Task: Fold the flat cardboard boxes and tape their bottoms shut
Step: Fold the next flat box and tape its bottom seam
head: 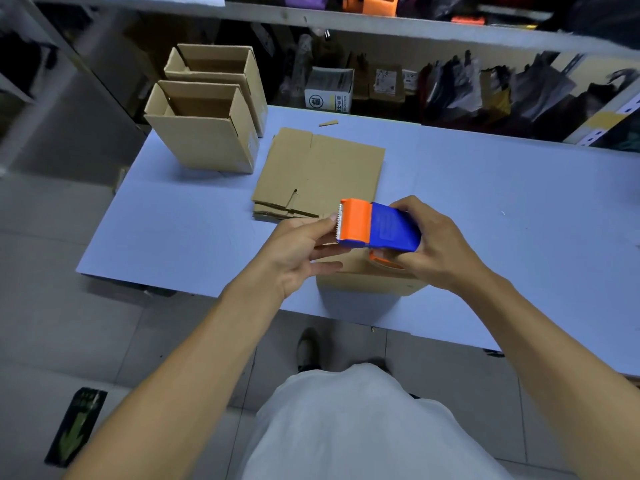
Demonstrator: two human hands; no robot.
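Nearest: both hands up over the near edge of the table (194,237). Right hand (438,252) has fingers and thumb wrapped round the blue body of the tape dispenser (377,226), firm hold. Left hand (299,252) pinches at the serrated orange end with thumb and forefinger, other fingers loose and extended. Looks like it's fishing for the tape tail, though no tape is visible.

Directly under the hands: a folded box (367,277) sitting on the table, mostly hidden. Can't tell whether its flaps are closed flat or whether any tape is on yet.

Risks from here, as I read it:
- Fingertip is right against the cutter teeth; a slip while pulling means a nick.
- Neither hand is holding the box, so flaps could spring open before tape lands (seam would go on crooked or gapped).
- Tail could fold back on itself if pulled without tension.

Mid-table: stack of flat boxes (322,171), unfolded, still to do, well clear of the hands.

Far left corner: two finished boxes, near one (204,133) and far one (221,72), standing upright side by side, tops open. Both look empty inside, only cardboard walls showing.

Beyond: small cardboard scrap (328,123) near the back edge, then shelving (450,32) with assorted stock, blurred.
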